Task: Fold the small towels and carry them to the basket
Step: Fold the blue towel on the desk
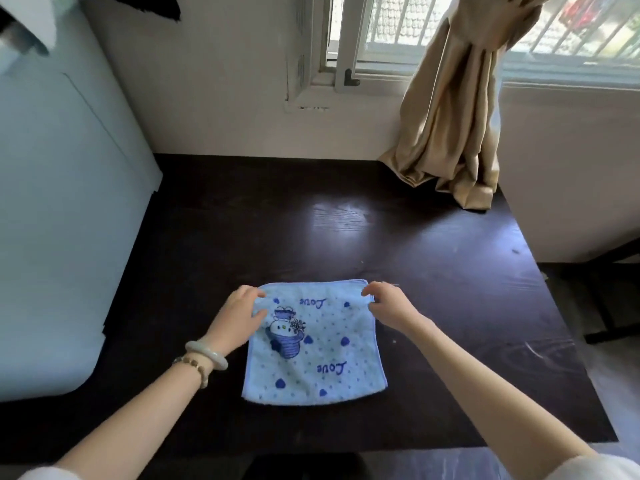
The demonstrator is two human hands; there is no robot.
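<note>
Head view looks down on a dark wooden table [433, 244]; on its near half, about midway between left and right, a small light-blue towel [322, 355] lies spread flat in a single layer, printed face up with dark blue hearts, a cartoon figure and the word "Love" twice; it is not yet folded. The left hand [239, 315] sits at the far left corner, fingers curled over the far edge and thumb laid on the cloth, pinching that corner; a pale bangle [206, 355] circles its wrist. The right hand [388, 303] pinches the far right corner between curled fingertips and thumb; both forearms reach in from the near side.

The cloth looks like thin terry; it should be very light, soft and limp, with no stiffness to hold a shape, so a lifted edge will sag between the hands unless drawn taut; its nap likely grips the smooth tabletop a little, which helps the near edge stay put. The hemmed corners are the sensible places to take hold, as the hands do; bringing the far corners over to the near ones would make the first fold.

No basket is in view; a tan curtain [450, 133] hangs at the far right, a white cabinet [59, 220] stands at the left.
</note>
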